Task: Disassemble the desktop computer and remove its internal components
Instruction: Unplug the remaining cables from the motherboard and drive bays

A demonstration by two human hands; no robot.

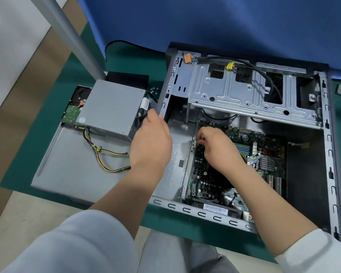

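inside boxy steel case [220, 91], green motherboard [264, 154]

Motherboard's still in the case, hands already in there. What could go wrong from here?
1. The right hand works bare on the motherboard; static or a slip could damage parts.
2. The left hand grips the case edge; stamped metal might cut.
3. The loose screws beside the power supply could roll away.

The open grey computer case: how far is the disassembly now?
Done: the grey metal power supply box lies outside on the removed side panel. In hand: the right hand works at the green motherboard; the left hand grips the case edge. Left: the motherboard.
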